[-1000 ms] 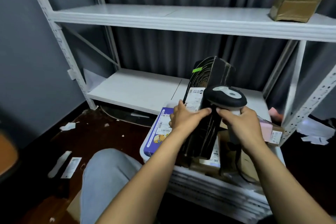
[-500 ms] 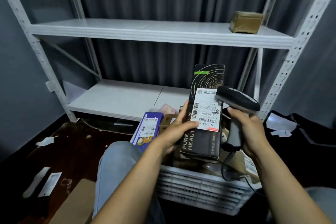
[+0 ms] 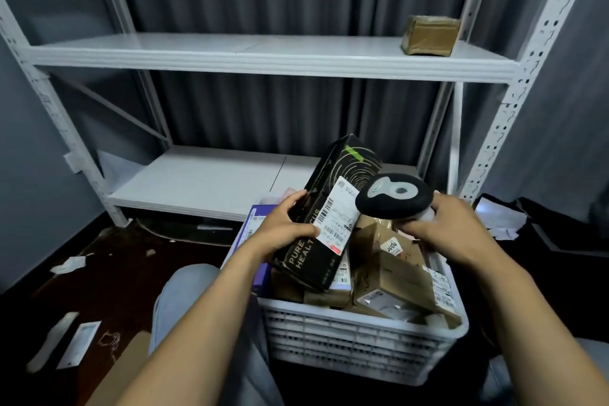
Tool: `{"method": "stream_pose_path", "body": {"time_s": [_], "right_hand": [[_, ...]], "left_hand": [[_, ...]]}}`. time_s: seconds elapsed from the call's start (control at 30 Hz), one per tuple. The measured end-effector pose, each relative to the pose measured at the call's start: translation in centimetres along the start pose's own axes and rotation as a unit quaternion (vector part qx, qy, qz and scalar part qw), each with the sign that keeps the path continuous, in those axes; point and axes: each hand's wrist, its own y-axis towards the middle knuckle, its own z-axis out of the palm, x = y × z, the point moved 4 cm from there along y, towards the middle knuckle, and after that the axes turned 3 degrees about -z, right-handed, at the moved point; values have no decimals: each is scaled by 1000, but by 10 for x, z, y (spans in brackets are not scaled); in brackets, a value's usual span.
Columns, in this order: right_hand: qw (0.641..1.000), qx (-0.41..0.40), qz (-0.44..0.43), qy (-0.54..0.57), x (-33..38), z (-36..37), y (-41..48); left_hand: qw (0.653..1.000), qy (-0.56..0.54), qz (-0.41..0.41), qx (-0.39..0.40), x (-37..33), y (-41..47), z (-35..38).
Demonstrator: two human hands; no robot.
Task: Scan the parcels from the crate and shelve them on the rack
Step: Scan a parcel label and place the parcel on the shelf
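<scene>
Since half a second ago the black box has tipped from upright, so its top now leans away to the right. The scanner has swung in, and its head now sits just beside the white label. This looks like the scan itself, either under way or about to fire; no beam shows on the label, so I cannot tell whether it has read.

The left hand grips the box by its left edge, fingers curled behind and the thumb on the label face. The right hand is wrapped round the scanner's handle, which is mostly hidden under the head. The box is held off the heap, above the near left part of the white crate, so it still has to be shelved.

Brown parcels fill the crate to its rim, and a purple box stands at its left edge. Beyond is the rack. One brown parcel sits at the right end of the upper shelf.
</scene>
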Motion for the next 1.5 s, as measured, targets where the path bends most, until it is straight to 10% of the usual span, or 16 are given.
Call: {"method": "stream_pose_path", "body": {"time_s": [1.03, 1.5], "right_hand": [[999, 31, -8, -37, -8, -5, 3], [953, -117, 60, 273, 4, -32, 52]], "left_hand": [[998, -35, -28, 40, 26, 12, -18], [958, -286, 2, -4, -83, 46, -6]]}}
